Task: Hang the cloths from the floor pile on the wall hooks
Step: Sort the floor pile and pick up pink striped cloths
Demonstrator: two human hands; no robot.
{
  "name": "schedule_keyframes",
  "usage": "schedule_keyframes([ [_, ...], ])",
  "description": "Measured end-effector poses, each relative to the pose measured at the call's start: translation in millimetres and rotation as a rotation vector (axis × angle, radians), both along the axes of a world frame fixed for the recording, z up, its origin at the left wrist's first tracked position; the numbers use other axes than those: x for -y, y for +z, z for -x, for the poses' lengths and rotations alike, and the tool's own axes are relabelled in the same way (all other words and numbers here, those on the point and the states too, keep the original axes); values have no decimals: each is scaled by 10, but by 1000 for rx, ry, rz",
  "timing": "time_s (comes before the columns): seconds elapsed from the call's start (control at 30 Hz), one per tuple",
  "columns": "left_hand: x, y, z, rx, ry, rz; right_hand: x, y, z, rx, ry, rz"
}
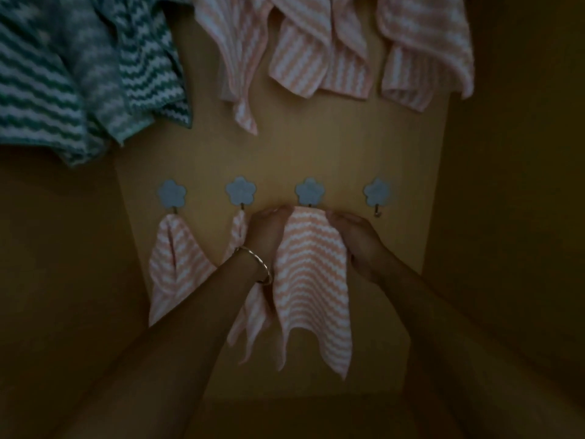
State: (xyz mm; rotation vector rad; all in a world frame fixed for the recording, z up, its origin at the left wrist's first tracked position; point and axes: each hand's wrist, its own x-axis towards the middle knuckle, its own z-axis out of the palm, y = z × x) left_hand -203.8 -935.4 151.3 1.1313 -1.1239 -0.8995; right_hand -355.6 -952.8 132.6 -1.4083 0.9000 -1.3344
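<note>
A yellow board (316,153) carries four flower hooks in a row. Just under the third hook (310,191) drapes a wide cloth (311,280). Left of that hook, the second hook (241,191) holds a narrow cloth (253,315) and the first hook (172,193) a left cloth (177,264). To its right is the fourth hook (376,192). Above it hang pink cloths (316,58), and up-left green cloths (63,74).

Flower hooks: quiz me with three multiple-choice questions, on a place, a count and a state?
1. The left hand and right hand hold the pink striped cloth at which hook from the left? A first B third C fourth
2. How many flower hooks are in the row? A two B three C four
3. The rightmost hook is: A bare B holding a green cloth C broken

B: its top edge sits at the third hook. C: four blue flowers show. A: nothing hangs on it.
</note>
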Motion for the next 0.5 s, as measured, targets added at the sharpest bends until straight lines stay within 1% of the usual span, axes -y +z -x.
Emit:
schedule_keyframes([
  [0.07, 97, 31, -2, -32, -11, -26, 72, 82, -25, 6, 7, 13],
  [0.2, 252, -2, 9, 9, 68, -21, 188, 123, -44, -9, -74, 6],
  [0.33, 277, -108, 27, 90, 130, -19, 237, 17, -95, -36, -209, -5],
  [0.5, 200, -227, 42, 263, 185, -55, 217, -92, -122, -95, -250, 5],
])
